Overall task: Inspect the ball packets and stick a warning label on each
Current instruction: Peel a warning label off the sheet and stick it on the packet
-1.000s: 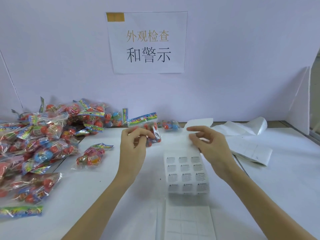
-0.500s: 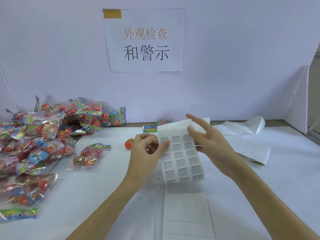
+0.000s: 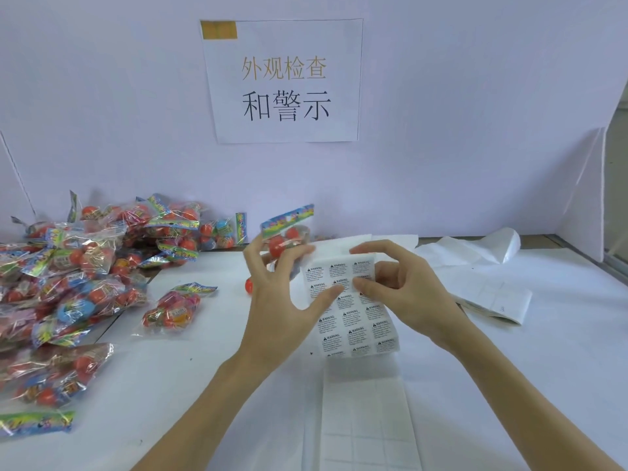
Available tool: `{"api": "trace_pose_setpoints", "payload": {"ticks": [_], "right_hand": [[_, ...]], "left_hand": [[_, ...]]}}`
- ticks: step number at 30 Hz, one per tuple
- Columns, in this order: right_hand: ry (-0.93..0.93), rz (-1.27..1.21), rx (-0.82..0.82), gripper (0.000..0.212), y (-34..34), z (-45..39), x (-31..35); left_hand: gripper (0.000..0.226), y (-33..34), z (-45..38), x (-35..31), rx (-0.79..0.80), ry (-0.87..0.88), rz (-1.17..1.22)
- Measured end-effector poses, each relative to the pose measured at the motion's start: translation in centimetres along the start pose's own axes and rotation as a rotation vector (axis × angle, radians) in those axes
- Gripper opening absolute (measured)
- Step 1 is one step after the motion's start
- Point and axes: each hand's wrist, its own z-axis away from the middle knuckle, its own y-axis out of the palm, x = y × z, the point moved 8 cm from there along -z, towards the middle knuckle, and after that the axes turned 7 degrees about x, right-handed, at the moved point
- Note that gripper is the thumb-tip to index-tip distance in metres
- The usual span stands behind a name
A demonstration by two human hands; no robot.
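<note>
The right hand (image 3: pixel 404 294) has its thumb tip pressed on a label in the top rows of the label sheet (image 3: pixel 351 307), with the index finger arched over the sheet's top edge and the other fingers curled behind it; whether a label is already lifted cannot be told. The left hand (image 3: pixel 282 300) lays its thumb across the sheet's left side and holds a ball packet (image 3: pixel 287 234) with its raised fingers, which are spread a little.

The packet stands upright above the left fingers, its colourful header strip on top and tilted up to the right, red balls below in the clear bag. The sheet's long axis runs from the hands down toward the person, print facing the camera, and its lower end meets a strip of blank backing (image 3: pixel 365 419) lying on the table (image 3: pixel 543 368).

A loose red ball (image 3: pixel 249 286) lies just left of the left hand. One packet (image 3: pixel 171 309) lies alone further left, and beyond it the packet pile (image 3: pixel 85 266) fills the table's left side. Spent backing sheets (image 3: pixel 475 266) lie to the right. A paper sign (image 3: pixel 282 81) hangs on the wall.
</note>
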Motion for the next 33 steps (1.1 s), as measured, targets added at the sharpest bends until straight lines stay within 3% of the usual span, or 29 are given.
{"api": "trace_pose_setpoints", "payload": {"ticks": [6,10,13,17,33], "right_hand": [[0.010,-0.018,0.003,0.015,-0.3,0.0,0.2],[-0.066,0.345,-0.150,0.021,-1.2,0.4,1.0],[-0.188,0.585,-0.240,0.034,-1.3,0.9,2.3],[-0.256,0.506,-0.209,0.022,-1.5,0.8,2.8],[-0.153,0.532,-0.104,0.014,-0.6,0.5,2.1]], "left_hand": [[0.022,0.3,-0.2,0.6,0.066,-0.032,0.031],[0.003,0.2,-0.4,0.4,0.071,-0.028,0.034],[0.009,0.3,-0.4,0.8,0.066,-0.020,0.011],[0.014,0.6,-0.4,1.1,0.077,-0.015,-0.010],[0.030,0.9,-0.4,1.3,0.078,0.000,-0.028]]}}
